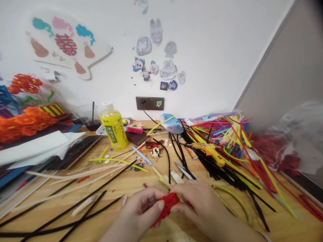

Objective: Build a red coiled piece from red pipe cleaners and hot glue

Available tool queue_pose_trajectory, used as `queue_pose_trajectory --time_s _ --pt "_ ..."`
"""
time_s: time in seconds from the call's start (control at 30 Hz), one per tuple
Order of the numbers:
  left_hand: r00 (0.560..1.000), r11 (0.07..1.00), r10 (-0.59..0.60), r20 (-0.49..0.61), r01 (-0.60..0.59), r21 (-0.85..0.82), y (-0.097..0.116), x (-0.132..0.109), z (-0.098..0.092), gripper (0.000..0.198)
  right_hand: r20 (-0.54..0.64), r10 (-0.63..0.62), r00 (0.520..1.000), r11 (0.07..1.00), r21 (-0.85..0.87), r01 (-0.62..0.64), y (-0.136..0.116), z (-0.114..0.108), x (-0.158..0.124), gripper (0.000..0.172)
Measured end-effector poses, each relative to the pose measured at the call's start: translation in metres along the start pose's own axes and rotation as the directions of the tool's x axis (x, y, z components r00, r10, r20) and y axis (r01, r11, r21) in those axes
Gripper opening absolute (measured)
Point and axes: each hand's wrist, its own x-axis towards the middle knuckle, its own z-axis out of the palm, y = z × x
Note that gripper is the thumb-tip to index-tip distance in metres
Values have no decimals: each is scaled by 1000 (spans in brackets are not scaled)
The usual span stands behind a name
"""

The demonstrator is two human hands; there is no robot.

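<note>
My left hand (141, 210) and my right hand (194, 201) meet low in the middle of the view, both pinching a red fuzzy chenille piece (166, 206). Part of that piece is hidden by my fingers, and its lower end hangs below my left hand. Just above my right hand lie a yellow-green pipe cleaner (160, 177) and a slim metal tool (184, 170), neither touching my fingers. Long black pipe cleaners (75, 208) lie to the left of my left hand on the wooden table (121, 183).
A large heap of multicoloured pipe cleaners (227, 151) fills the table's right side, with a yellow hot glue gun (209, 151) on it. A yellow bottle (114, 126) stands at the back. Orange pipe-cleaner flowers (25, 124) and white sheets (35, 148) sit at the left.
</note>
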Motion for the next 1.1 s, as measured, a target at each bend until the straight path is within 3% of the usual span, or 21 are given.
queue_pose_trajectory --time_s 0.3,0.67,1.1 --pt "1000 1000 15 16 -16 13 5 -2 -2 48 45 76 996 996 52 -78 4 0 2 47" --pt "997 1000 10 79 -11 10 4 0 -7 44 33 45 998 998 43 -47 3 0 0 46" --pt "1000 999 23 13 -23 40 0 2 -6 32 64 57 996 997 54 -61 0 -1 -2 35"
